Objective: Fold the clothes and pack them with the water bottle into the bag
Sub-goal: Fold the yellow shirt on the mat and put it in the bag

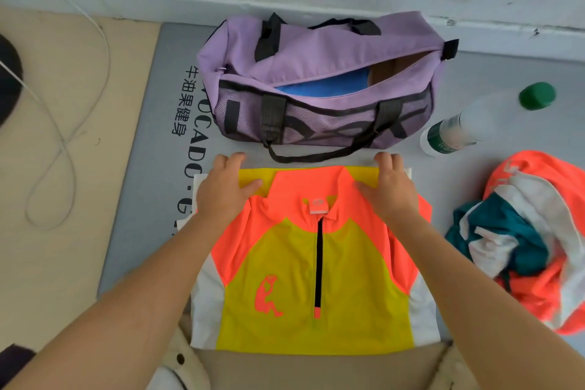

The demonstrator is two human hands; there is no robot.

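**Jersey flat on mat, both hands at far edge**

Jersey's (304, 266) near hem cut off by my lap. Bag's (316, 79) inside mostly hidden; something blue shows through the open zip. Bottle's (459, 130) clear body hard to make out; green cap (537, 95) plain.

My left hand (221, 190) and right hand (391, 187) lie on the jersey's far shoulders, fingers curled over the folded far edge, thumbs pressing fabric. Crumpled orange-teal clothes (531, 244) lie right, on the grey mat (152, 142).
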